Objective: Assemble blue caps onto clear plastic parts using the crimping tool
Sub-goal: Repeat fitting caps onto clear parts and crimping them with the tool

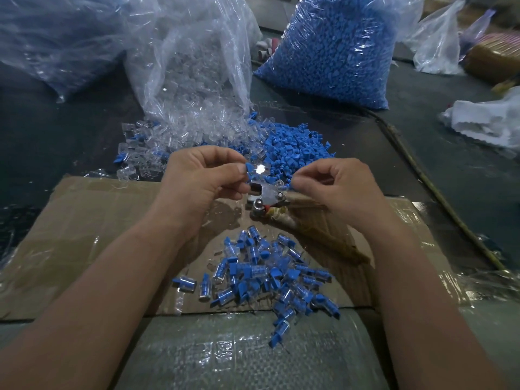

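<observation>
Off to the left, past the edge of the cardboard sheet (pixel 84 220), loose clear parts (pixel 146 153) spill from their open bag (pixel 191 66). Nearer, the left hand (pixel 202 178) is curled, its thumb and forefinger pinching a blue cap (pixel 250 166). The cap meets a clear part (pixel 261 172) held in the air between the two hands, which are close together but not touching. Glare on the clear plastic hides how far the cap has gone in. The step looks like seating the cap by hand before crimping, so the cap should go in square to the mouth of the part, since a tilted start would likely jam or crimp crooked. Just below the pair, the crimping tool (pixel 267 197) lies on the cardboard with its metal head towards the hands and nobody gripping it; once the cap sits straight, it is close enough to lift without hunting. A heap of finished pieces (pixel 261 274) lies nearer the body, and a heap of spare caps (pixel 295 147) sits just behind. The right hand (pixel 337 190) is curled too, and seems to pinch the far end of the clear part; it should hold that end steady while the left pushes.
</observation>
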